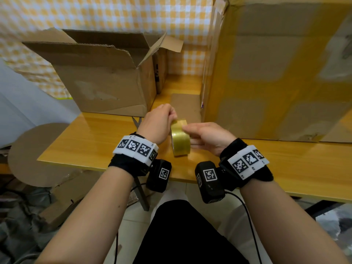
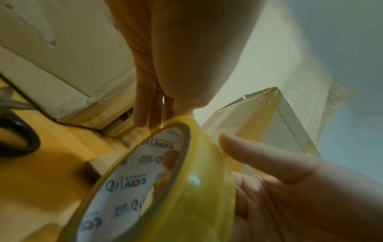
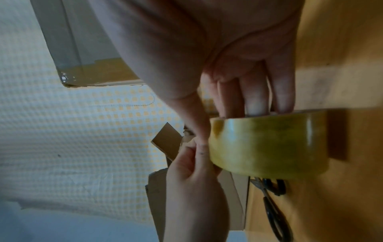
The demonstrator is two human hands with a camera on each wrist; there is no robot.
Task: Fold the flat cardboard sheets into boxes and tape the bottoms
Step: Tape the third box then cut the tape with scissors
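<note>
We see a roll of yellowish tape (image 1: 180,139) standing on edge on the tabletop (image 1: 99,141), close to its near edge and about midway along it. Our right hand (image 1: 206,137) holds the roll, fingers (image 3: 257,91) reaching into the core while the thumb lies across the outer winding. Our left hand (image 1: 159,123) is curled at the top of the roll, thumb and forefinger pinched together right against the tape surface; whether a loose tape end sits between them we cannot tell.

A small open cardboard box (image 1: 106,80) with ragged flaps stands toward the far left corner of the tabletop. A large cardboard box (image 1: 276,73) with wide tape bands fills the right side, and a flat cardboard piece (image 1: 185,106) lies between the two boxes, just beyond our hands. Scissors (image 3: 273,206) with black handles lie on the tabletop just left of the roll, near the small box.
</note>
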